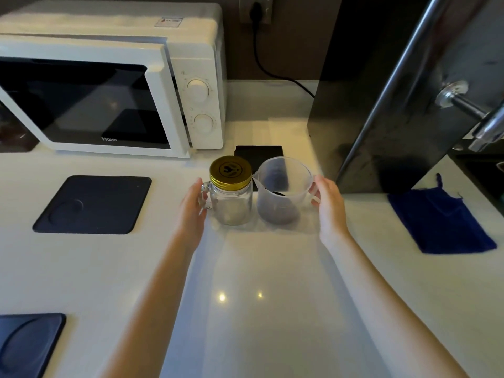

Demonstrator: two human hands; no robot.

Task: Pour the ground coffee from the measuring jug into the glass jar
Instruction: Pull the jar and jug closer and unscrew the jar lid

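Observation:
A clear glass jar [234, 205] with a side handle stands upright on the white counter, and a gold screw lid [230, 170] is on it. Just to its right stands a translucent plastic measuring jug [283, 190] with dark ground coffee [278, 215] in its bottom. My left hand [192, 207] is at the jar's handle, fingers touching it. My right hand [328, 203] is at the jug's handle on the right side, fingers curled around it. Both vessels rest on the counter.
A white microwave [114, 85] fills the back left. A black flat object [259, 156] lies behind the jar and jug. Dark mats [92, 204] [27, 342] lie at left, a blue cloth pouch [441, 219] at right. A dark panel [381, 105] rises at the right rear.

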